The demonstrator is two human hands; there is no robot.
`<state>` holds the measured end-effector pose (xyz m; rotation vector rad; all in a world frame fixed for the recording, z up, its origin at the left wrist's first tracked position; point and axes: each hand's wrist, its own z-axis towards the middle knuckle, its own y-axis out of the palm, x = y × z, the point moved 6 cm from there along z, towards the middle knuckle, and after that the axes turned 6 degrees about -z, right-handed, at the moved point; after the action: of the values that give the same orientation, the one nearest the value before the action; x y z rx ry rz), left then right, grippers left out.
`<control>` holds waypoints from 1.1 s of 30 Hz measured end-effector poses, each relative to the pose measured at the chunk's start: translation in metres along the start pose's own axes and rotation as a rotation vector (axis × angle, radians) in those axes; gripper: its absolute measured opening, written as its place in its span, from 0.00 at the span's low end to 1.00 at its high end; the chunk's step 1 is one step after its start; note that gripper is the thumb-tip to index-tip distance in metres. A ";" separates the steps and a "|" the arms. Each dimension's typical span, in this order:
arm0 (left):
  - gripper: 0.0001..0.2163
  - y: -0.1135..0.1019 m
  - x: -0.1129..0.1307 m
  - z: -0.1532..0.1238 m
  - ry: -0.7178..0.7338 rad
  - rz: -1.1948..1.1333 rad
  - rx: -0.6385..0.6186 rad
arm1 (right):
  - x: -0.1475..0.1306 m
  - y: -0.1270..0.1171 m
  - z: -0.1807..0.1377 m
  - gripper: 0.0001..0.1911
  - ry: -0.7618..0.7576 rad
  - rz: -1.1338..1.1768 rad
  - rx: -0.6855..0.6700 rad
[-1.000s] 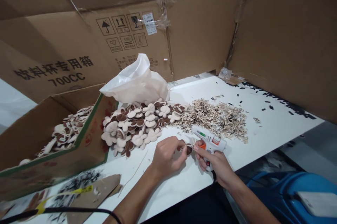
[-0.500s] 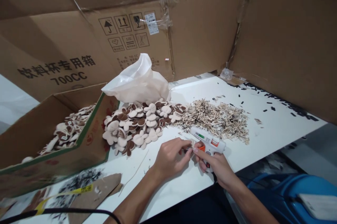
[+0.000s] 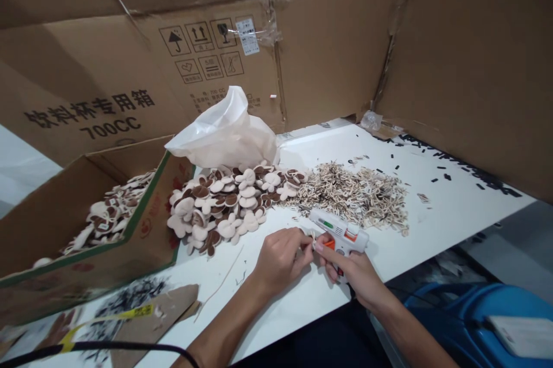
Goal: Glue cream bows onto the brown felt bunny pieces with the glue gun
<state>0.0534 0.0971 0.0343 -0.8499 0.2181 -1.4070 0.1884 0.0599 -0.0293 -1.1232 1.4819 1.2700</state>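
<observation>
My right hand (image 3: 356, 272) is wrapped round a white hot glue gun (image 3: 337, 226) with an orange trigger, its nozzle end toward the upper left. The same hand's thumb and index finger reach forward and meet the fingertips of my left hand (image 3: 280, 257). Pinched there is a small cream loop of cord (image 3: 314, 239), mostly covered by fingers. Beyond my hands lies a heap of short cream-and-dark cord pieces (image 3: 358, 192). To its left are piled padded cream and brown flower-shaped fabric pieces (image 3: 228, 201).
An open cardboard box (image 3: 142, 224) with more fabric pieces stands at left. A white plastic bag (image 3: 224, 132) sits behind the pile. Black bits (image 3: 447, 176) are scattered at right. Cardboard walls (image 3: 337, 57) enclose the back. A black cable (image 3: 125, 346) crosses lower left.
Both hands stay together in nearly the same place. Their fingertips have shifted slightly, and the cream loop now shows upright between them. The glue gun stays in my right hand.
</observation>
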 end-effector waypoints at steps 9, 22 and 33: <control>0.08 -0.003 -0.006 -0.002 -0.105 0.060 0.105 | 0.003 -0.002 -0.003 0.18 0.024 0.010 -0.026; 0.07 -0.073 -0.013 0.014 -0.080 0.250 0.229 | 0.004 -0.008 0.000 0.23 0.036 0.139 0.155; 0.07 -0.209 -0.010 -0.065 -0.407 0.554 -0.023 | 0.009 -0.012 -0.004 0.16 0.029 0.135 0.129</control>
<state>-0.1491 0.0951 0.1179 -0.9833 0.1408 -0.7002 0.1975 0.0544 -0.0403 -0.9743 1.6597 1.2336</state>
